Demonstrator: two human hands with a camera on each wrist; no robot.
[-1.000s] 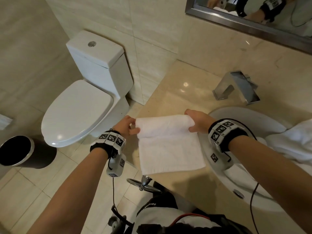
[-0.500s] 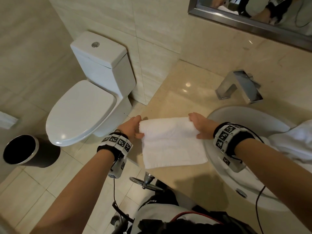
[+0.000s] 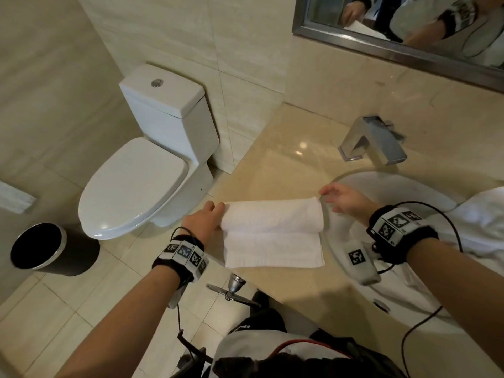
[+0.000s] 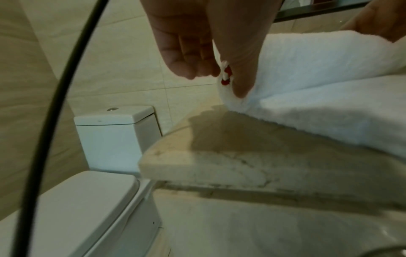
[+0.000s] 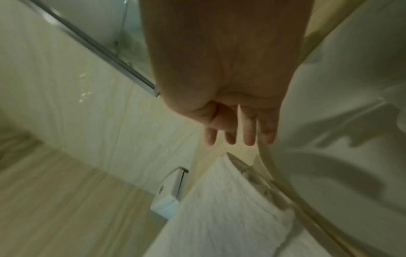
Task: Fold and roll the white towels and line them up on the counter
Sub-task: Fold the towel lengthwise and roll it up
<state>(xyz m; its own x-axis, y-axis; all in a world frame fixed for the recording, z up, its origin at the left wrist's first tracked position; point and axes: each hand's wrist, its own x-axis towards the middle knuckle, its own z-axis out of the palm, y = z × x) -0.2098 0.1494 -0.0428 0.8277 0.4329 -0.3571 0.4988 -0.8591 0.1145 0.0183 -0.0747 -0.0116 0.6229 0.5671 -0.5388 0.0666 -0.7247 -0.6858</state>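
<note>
A white towel (image 3: 270, 218) lies on the beige counter (image 3: 272, 159), left of the sink. Its far part is rolled into a thick tube; the near part (image 3: 272, 251) lies flat towards the counter's front edge. My left hand (image 3: 207, 216) holds the roll's left end. In the left wrist view the left hand (image 4: 211, 73) pinches that end between thumb and fingers, beside a small red tag (image 4: 226, 77) on the towel (image 4: 318, 69). My right hand (image 3: 341, 200) hovers at the roll's right end. The right hand (image 5: 239, 133) has straight, spread fingers and holds nothing; the towel (image 5: 219, 200) lies below it.
The white sink basin (image 3: 409, 186) sits right of the towel, with a chrome faucet (image 3: 373, 140) behind it. A heap of white towels (image 3: 480, 214) lies over the sink's right side. A toilet (image 3: 141, 173) and a black bin (image 3: 38, 246) stand left, below counter level.
The roll has grown thicker and come closer to me, so less towel lies flat. My right hand has let go of the right end and spread its fingers.
</note>
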